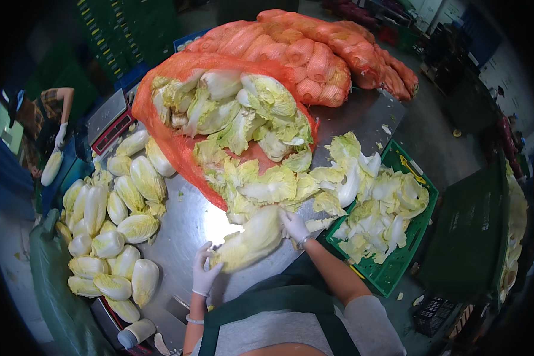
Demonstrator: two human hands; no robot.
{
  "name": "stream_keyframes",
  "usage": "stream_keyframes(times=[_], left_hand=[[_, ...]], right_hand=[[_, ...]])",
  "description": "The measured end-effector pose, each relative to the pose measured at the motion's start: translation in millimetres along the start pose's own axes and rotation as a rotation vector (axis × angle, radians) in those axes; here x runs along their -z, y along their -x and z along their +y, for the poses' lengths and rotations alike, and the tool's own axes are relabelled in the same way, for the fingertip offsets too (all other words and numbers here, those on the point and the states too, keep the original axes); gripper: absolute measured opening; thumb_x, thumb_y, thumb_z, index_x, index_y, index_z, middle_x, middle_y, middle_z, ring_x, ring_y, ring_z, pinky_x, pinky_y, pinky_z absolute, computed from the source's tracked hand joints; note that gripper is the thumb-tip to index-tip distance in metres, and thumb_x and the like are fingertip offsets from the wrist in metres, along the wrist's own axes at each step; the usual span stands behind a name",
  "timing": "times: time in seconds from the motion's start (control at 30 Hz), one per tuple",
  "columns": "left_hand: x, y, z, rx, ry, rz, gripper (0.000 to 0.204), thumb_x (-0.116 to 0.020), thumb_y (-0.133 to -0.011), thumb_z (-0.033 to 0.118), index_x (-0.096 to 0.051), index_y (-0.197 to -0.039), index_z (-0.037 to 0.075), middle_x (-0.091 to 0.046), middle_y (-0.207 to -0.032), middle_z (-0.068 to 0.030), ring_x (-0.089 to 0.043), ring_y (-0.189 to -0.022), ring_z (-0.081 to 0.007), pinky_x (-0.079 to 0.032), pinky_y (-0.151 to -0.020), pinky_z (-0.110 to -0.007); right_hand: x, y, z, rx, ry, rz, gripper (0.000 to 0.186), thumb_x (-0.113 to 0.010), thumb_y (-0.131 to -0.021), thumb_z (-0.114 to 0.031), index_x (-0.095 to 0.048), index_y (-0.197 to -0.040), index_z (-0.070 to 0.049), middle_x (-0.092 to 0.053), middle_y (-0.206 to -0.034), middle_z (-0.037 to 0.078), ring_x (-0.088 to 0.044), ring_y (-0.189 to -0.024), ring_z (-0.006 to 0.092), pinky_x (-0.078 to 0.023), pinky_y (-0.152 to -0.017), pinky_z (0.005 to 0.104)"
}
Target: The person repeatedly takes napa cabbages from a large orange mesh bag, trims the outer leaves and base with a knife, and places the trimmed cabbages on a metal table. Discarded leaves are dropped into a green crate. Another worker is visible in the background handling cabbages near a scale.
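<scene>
My left hand [206, 270], in a pale glove, curls its fingers round the lower left end of a Chinese cabbage [248, 240] held over the steel table. My right hand [293, 225], gloved too, grips the upper right end of the same head. Loose outer leaves [261, 187] lie just beyond it, spilling from an open orange mesh sack [160, 148] full of cabbages. More stripped leaves [382, 213] fill a green crate [382, 276] at my right, and several pale cabbage heads [130, 231] are piled at my left.
Full orange sacks [314, 71] lie at the back, a scale [110, 121] at the left. A co-worker [44, 118] holds a cabbage farther left. A white cylinder [136, 332] stands near the lower left edge, a large green bin [463, 225] at the right.
</scene>
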State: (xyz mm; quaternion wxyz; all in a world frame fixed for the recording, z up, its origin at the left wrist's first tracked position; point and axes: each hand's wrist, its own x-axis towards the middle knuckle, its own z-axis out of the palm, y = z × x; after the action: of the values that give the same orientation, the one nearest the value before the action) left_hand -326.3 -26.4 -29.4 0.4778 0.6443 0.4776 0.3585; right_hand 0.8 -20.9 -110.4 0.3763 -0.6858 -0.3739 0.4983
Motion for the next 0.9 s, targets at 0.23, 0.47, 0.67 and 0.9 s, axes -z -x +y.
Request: stream_keyframes(times=[0.23,0.47,0.67,0.9], left_hand=[[-62.1,-18.9,62.4,-0.009,-0.808,-0.533,0.096,-0.074,-0.059,0.053,-0.037,-0.13,0.001,-0.05,-0.117,-0.0238,-0.051,-0.109,-0.0368,-0.043,-0.089,-0.044],[-70.8,-6.9,31.8,0.042,-0.594,-0.444,0.107,-0.077,-0.054,0.052,-0.03,-0.132,-0.004,-0.052,-0.109,-0.026,-0.053,-0.101,-0.0385,-0.044,-0.086,-0.042],[-83.1,1.0,48.7,0.011,-0.709,-0.427,0.105,-0.078,-0.054,0.047,-0.029,-0.132,-0.002,-0.052,-0.104,-0.0242,-0.053,-0.095,-0.0381,-0.045,-0.08,-0.043],[-89.0,1.8,50.3,0.035,-0.752,-0.418,0.105,-0.079,-0.053,0.043,-0.028,-0.133,-0.002,-0.051,-0.106,-0.0227,-0.051,-0.097,-0.0374,-0.043,-0.082,-0.043]], right_hand=[[55.7,45.0,-19.4,0.141,-0.375,0.266,0.044,-0.057,-0.086,-0.011,-0.042,-0.125,0.003,-0.061,-0.1,0.009,-0.06,-0.077,0.0122,-0.048,-0.069,0.0225],[47.6,153.1,-28.5,0.426,0.606,0.168,0.038,-0.052,-0.086,-0.021,-0.047,-0.121,-0.007,-0.059,-0.09,0.016,-0.06,-0.067,0.0325,-0.048,-0.06,0.0394],[26.7,163.8,-38.2,0.311,0.767,0.025,0.017,-0.05,-0.082,-0.014,-0.049,-0.097,-0.007,-0.055,-0.082,0.015,-0.058,-0.061,0.0335,-0.047,-0.055,0.0438],[21.7,149.8,-21.0,0.407,0.807,0.035,0.009,-0.05,-0.079,-0.01,-0.049,-0.088,-0.007,-0.052,-0.074,0.013,-0.055,-0.051,0.0309,-0.046,-0.046,0.0407]])
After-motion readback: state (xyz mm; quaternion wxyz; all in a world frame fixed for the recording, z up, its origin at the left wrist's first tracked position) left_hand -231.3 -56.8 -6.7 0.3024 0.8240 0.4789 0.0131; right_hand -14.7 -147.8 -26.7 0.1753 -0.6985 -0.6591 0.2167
